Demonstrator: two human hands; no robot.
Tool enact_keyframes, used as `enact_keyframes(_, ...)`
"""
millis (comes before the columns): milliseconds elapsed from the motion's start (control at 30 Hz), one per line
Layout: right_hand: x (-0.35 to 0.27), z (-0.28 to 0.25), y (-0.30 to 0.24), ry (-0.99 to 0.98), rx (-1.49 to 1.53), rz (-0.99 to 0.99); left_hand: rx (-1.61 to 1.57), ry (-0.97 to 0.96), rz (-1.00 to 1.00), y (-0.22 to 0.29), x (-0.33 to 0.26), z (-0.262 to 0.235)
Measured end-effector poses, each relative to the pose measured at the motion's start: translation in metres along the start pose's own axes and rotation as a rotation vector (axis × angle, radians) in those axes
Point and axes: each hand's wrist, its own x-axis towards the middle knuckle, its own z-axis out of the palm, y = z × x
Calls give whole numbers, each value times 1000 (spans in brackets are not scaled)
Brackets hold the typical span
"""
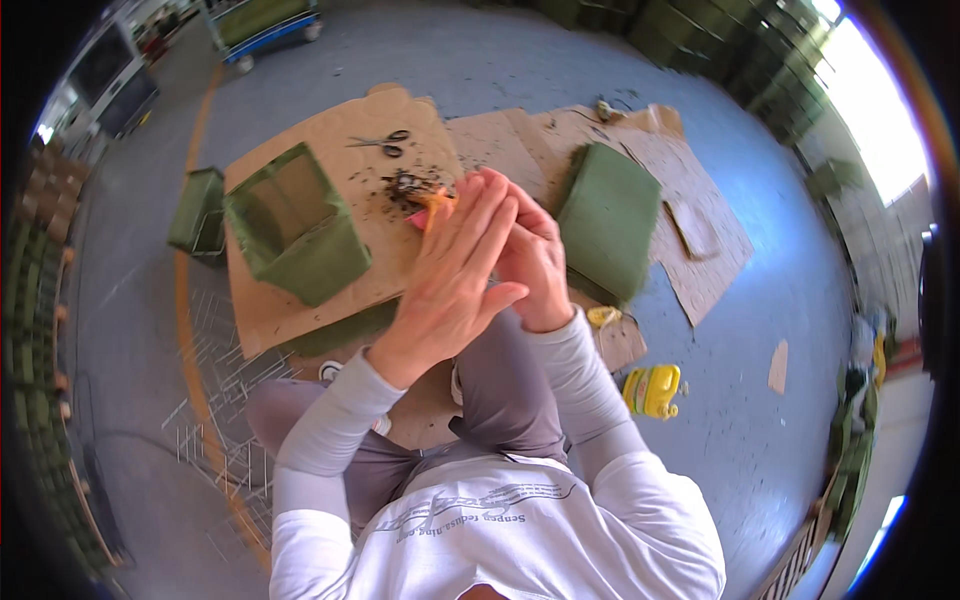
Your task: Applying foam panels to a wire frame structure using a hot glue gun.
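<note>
My left hand (452, 272) is raised in front of me, its fingers straight and the thumb held apart. Against it lies my right hand (533, 262), its fingers slightly bent and partly covered by the left. I see nothing held in either hand; the space between the palms is hidden. Beyond the left fingertips, an orange and pink thing (432, 208) shows beside a small heap of dark bits (408, 186) on the cardboard (290, 312). Scissors with black handles (385, 143) lie farther off. An open green fabric box (318, 262) stands left of my hands, and a folded green fabric stack (612, 215) lies to the right.
A smaller green box (198, 215) stands at the left, near metal wire frames (215, 390) on the floor. A yellow jug (652, 390) is at the right. A blue-edged cart (265, 35) stands far off. Green stacks (700, 35) line the back.
</note>
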Motion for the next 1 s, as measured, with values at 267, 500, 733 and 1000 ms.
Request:
enact_keyframes(267, -69, 71, 77, -294, 2, 114, -55, 297, -268, -52, -20, -28)
enact_keyframes(500, -34, 89, 49, -186, -117, -236, -697, 481, -244, 23, -36, 17)
enact_keyframes(733, -75, 67, 83, -280, 10, 157, -304, 410, -211, -38, -21, -24)
enact_keyframes(1000, -10, 53, 58, -360, 154, -136, -440, 321, -127, 38, -52, 24)
